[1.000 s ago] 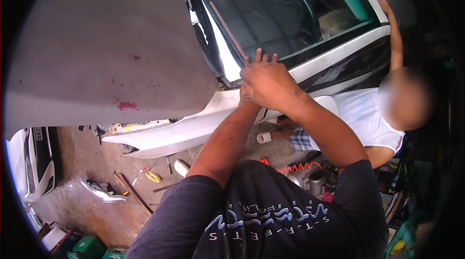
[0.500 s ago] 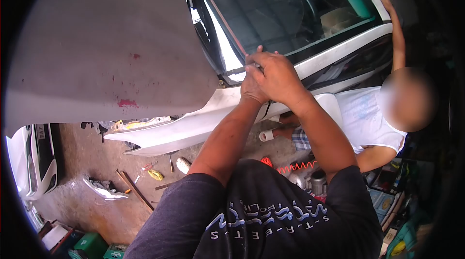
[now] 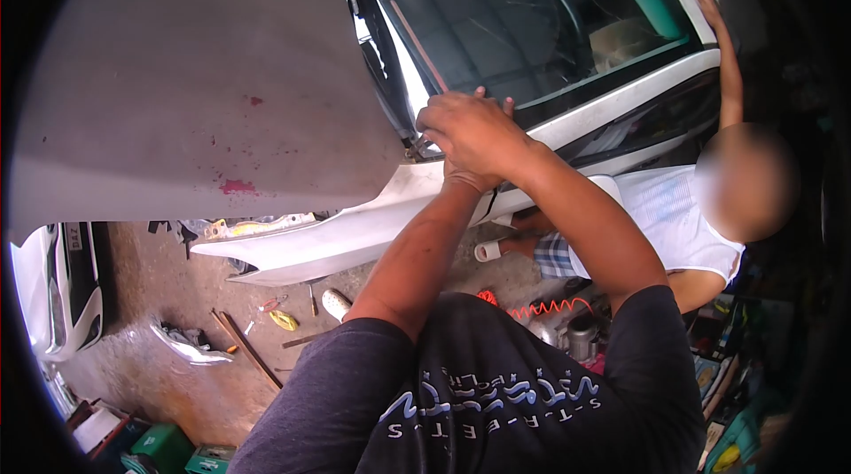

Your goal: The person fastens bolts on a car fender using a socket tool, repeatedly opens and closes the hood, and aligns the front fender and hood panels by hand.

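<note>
Both my hands are together near the lower corner of the white car's windshield [image 3: 496, 39]. My right hand [image 3: 483, 133] lies over my left hand [image 3: 463, 171], its fingers curled downward at the left. What those fingers close on is hidden. Most of my left hand is covered; two fingertips stick out apart beyond my right hand. A thin dark cord or band [image 3: 492, 202] hangs by my wrists. Under and beside the hands are the white fender [image 3: 328, 243] and the base of the raised grey hood [image 3: 204, 101], which has reddish patches.
At right a person in a white sleeveless shirt [image 3: 651, 217] rests a hand on the car roof. On the floor lie an orange coiled hose [image 3: 550, 304], a yellow item [image 3: 284, 321], long bars [image 3: 246, 352] and a loose headlight-like part [image 3: 191, 345]. Green cases [image 3: 164, 449] stand lower left.
My right hand has slid left across my left hand, its fingers now curling further over the left side. My left hand has barely moved. The view has shifted slightly.
</note>
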`<action>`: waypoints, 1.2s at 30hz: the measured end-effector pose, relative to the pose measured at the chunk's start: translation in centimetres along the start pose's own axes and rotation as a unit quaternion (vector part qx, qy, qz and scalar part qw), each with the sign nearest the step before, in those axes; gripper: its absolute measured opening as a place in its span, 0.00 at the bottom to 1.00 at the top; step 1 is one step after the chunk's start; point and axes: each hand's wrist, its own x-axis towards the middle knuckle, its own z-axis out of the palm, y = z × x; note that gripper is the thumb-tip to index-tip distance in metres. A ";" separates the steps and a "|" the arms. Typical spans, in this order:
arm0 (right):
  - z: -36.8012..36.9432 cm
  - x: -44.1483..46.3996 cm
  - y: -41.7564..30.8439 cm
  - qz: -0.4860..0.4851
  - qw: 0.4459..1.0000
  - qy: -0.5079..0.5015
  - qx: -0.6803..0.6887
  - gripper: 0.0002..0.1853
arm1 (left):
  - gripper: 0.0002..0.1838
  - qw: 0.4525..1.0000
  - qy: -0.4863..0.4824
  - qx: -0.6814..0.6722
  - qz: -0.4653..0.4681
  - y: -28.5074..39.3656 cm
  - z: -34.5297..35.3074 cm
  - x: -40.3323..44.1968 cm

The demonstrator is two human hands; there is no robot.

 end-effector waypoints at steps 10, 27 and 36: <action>0.1 2.2 0.8 -0.168 0.972 -0.125 -0.107 0.07 | 0.44 1.000 -0.004 -0.023 -0.009 0.0 0.6 0.1; -0.5 4.9 2.3 0.012 0.929 -0.278 0.246 0.17 | 0.46 0.980 -0.135 -0.145 -0.010 0.3 1.6 0.1; 0.7 1.7 3.0 -0.050 0.965 -0.159 0.201 0.25 | 0.48 0.998 -0.049 -0.033 0.005 0.7 0.5 -0.2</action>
